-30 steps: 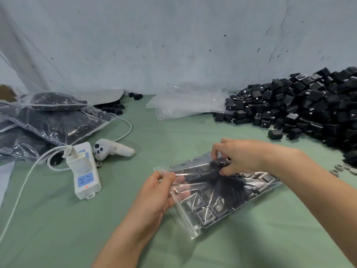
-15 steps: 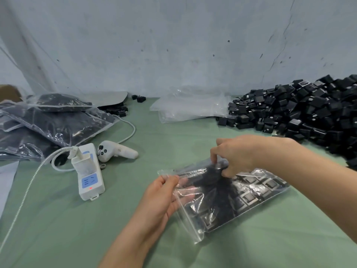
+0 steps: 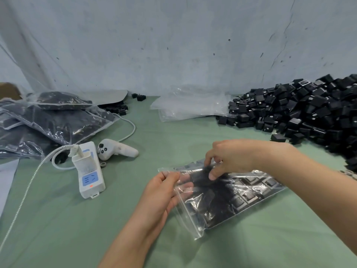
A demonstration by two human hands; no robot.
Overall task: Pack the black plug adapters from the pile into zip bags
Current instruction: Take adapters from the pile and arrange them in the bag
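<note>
I am pinching the mouth of the zip bag [image 3: 193, 217], lying at 5 o'clock on the table [image 3: 77, 229], in both grips, left hand [image 3: 164, 192] and right hand [image 3: 237, 157], probably sealing in its black plug adapters [image 3: 251, 196], the pile [image 3: 309, 117] sitting at 2 o'clock.

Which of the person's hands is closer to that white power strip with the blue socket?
Left. The left hand grips the edge of the zip bag, just right of the power strip. The right hand pinches the bag farther right, beyond the left hand.
</note>
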